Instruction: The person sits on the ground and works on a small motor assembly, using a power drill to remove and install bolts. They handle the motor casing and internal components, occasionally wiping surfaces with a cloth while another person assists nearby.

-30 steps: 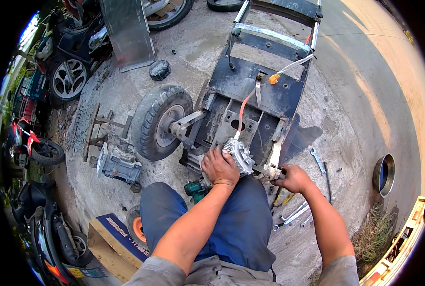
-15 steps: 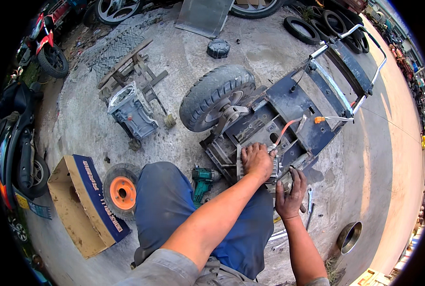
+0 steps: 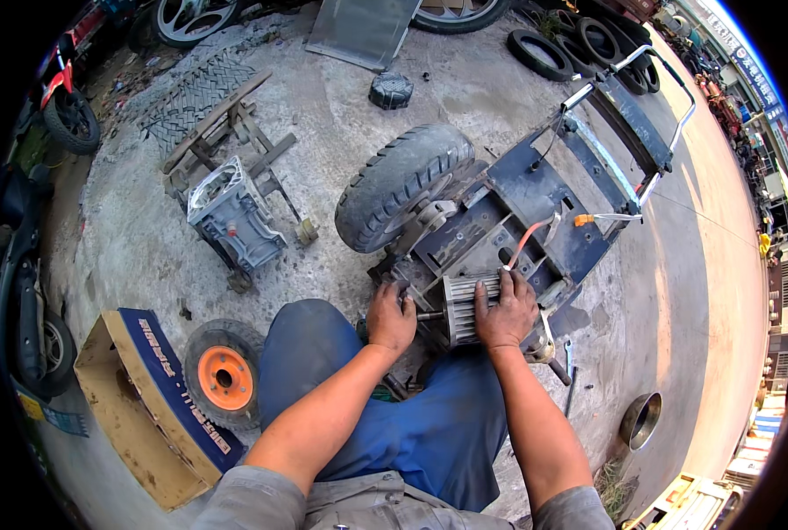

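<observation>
A finned metal motor (image 3: 461, 309) with a shaft (image 3: 429, 315) on its left side sits at the near end of a dark steel frame (image 3: 472, 231). My right hand (image 3: 507, 314) grips the motor from above, thumb on the fins and fingers over its far right part. At the frame's near left corner is my left hand (image 3: 391, 320), its fingers curled around a small dark part that I cannot make out. The shaft's end lies close to my left thumb. An orange-red cable (image 3: 524, 242) rises behind the motor. A large treaded wheel (image 3: 403, 187) is fixed to the frame's left side.
Beside my left knee stand a small tyre with an orange rim (image 3: 225, 377) and an open cardboard box (image 3: 138, 408). A grey metal housing (image 3: 239, 216) lies farther off. Right of the frame are a wrench (image 3: 570, 356) and a metal ring (image 3: 641, 420). Old tyres (image 3: 540, 55) lie behind.
My left hand has left the motor and moved left to the frame's corner. My right hand has come up from the motor's near right side onto its top. The green power drill is now mostly hidden.
</observation>
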